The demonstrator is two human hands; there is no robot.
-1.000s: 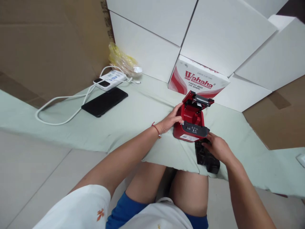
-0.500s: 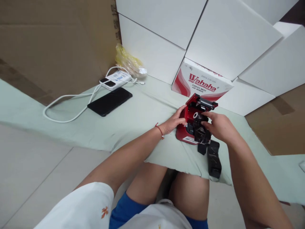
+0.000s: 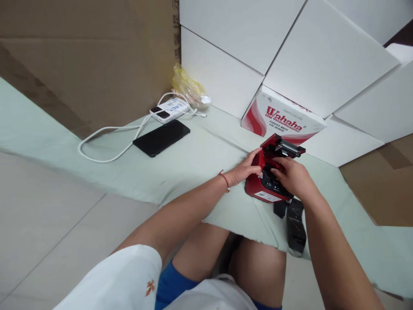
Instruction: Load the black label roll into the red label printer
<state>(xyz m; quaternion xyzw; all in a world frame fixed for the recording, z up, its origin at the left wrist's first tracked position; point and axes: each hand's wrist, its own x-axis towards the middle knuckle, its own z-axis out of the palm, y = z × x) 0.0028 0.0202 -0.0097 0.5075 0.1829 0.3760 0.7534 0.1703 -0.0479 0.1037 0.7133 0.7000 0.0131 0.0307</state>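
A red and black machine [image 3: 269, 189] like a small label printer stands on the cloth, its lid [image 3: 284, 146] raised. My left hand [image 3: 247, 170] grips its left side, thumb at the front and fingers near the lid hinge. My right hand [image 3: 292, 174] reaches into the open compartment with thumb and fingers bent together around a roll of black film, which the hand almost wholly hides. Beside the machine's right front corner, a black film strip [image 3: 296, 226] trails down to the cloth's front edge.
A black phone [image 3: 161, 137], a white power bank [image 3: 169, 110] with a white cable [image 3: 108, 160] and a crumpled plastic bag [image 3: 190, 88] lie at the left. Behind the machine stand a Wahaha carton [image 3: 284, 120] and stacked white boxes [image 3: 222, 69]. Brown cardboard flanks both sides.
My right hand has lowered the roll of black film deeper into the compartment, and film no longer covers the machine's front panel. My left hand stays on the machine. The whole view has shifted slightly.
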